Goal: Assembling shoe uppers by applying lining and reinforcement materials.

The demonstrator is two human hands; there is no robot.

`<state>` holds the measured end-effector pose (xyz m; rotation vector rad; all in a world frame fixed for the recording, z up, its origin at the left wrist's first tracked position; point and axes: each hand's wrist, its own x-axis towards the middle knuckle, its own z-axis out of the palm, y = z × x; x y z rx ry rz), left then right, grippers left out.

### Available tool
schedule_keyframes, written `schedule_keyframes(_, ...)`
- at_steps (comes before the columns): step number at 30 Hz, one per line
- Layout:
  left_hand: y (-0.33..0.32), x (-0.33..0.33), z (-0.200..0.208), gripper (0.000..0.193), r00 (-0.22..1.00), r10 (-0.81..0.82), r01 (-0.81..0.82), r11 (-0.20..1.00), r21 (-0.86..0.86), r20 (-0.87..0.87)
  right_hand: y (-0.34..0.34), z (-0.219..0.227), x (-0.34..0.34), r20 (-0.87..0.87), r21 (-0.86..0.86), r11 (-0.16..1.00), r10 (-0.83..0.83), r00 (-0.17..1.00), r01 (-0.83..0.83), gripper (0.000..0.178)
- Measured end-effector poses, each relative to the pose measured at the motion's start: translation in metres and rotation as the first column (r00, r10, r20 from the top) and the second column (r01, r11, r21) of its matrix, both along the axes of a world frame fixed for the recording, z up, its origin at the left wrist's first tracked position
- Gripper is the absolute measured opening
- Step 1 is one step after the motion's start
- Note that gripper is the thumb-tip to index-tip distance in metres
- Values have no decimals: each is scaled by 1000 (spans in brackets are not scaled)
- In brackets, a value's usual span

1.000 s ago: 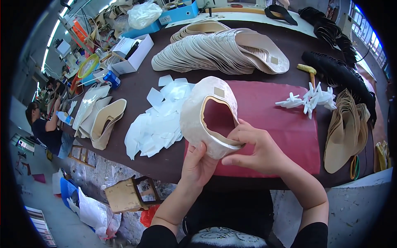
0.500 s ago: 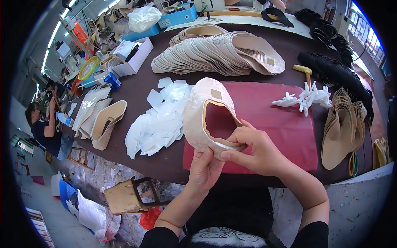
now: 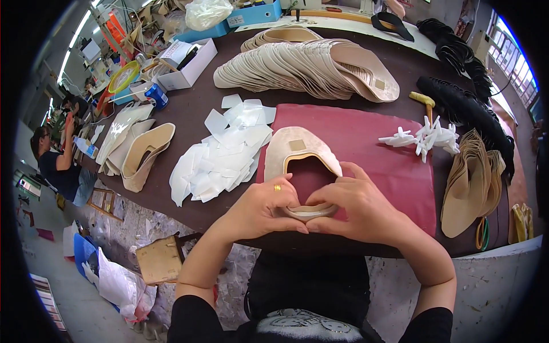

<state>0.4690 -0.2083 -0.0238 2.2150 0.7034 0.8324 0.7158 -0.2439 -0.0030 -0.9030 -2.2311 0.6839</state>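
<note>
A cream shoe upper (image 3: 297,150) with a small tan square patch lies flat on a dark red mat (image 3: 383,166). My left hand (image 3: 264,204), wearing a gold ring, presses on its near left side. My right hand (image 3: 357,203) presses on its near right side. Both sets of fingertips meet at the heel curve of the upper, close to the table's front edge. A heap of white translucent cut pieces (image 3: 220,154) lies just left of the mat.
A long fanned stack of beige uppers (image 3: 309,66) lies at the back. Finished cream uppers (image 3: 140,154) sit at left, tan pieces (image 3: 472,183) at right, white plastic bits (image 3: 426,137), black pieces (image 3: 469,103), a white box (image 3: 186,63). A seated person (image 3: 57,163) is far left.
The upper was held tilted up off the mat; it now lies flat on the mat. Both hands have come together over its near end.
</note>
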Motion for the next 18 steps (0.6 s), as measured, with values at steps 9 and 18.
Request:
schedule_keyframes(9, 1, 2, -3, 15, 983, -152, 172, 959, -225, 104, 10, 17, 11, 167, -234, 969, 125, 978, -84, 16)
schedule_keyframes(18, -25, 4, -16, 14, 960, 26, 82, 925, 370, -278, -24, -8, -4, 479, 215, 976, -86, 873, -22, 14)
